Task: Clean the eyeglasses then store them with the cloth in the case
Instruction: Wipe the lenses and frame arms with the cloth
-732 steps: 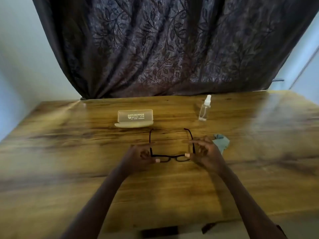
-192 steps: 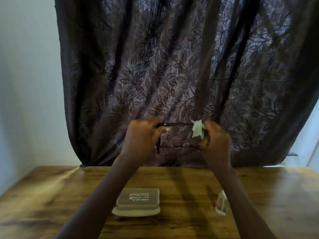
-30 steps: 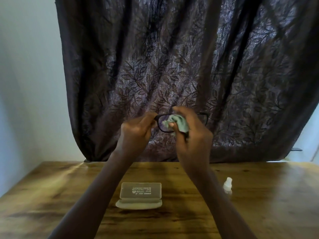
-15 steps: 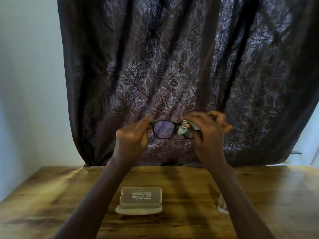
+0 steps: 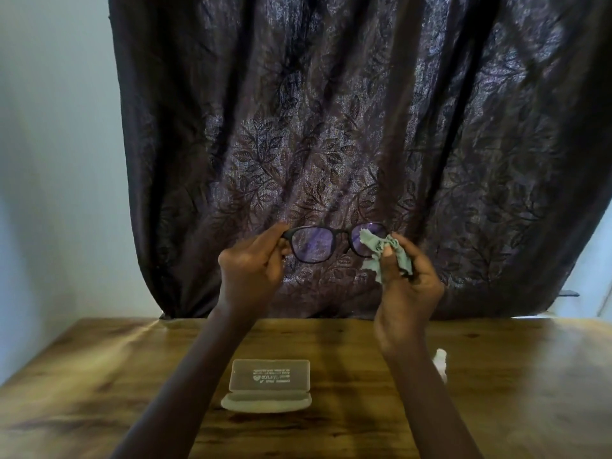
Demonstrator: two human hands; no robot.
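I hold the black-framed eyeglasses [image 5: 313, 244] up in front of the dark curtain, lenses facing me. My left hand [image 5: 250, 266] pinches the frame's left corner. My right hand [image 5: 405, 286] grips the crumpled grey-green cloth [image 5: 384, 251] and presses it on the right lens, which is partly hidden by it. The pale open case [image 5: 269, 384] lies on the wooden table below, its lid upright, between my forearms.
A small clear spray bottle [image 5: 440, 359] stands on the wooden table [image 5: 99, 376] right of the case, half hidden by my right forearm. A dark leaf-patterned curtain [image 5: 331, 111] hangs behind the table. Pale walls flank it.
My right hand with the cloth slid from the left lens across to the right lens. The left lens is now uncovered. The glasses stay raised.
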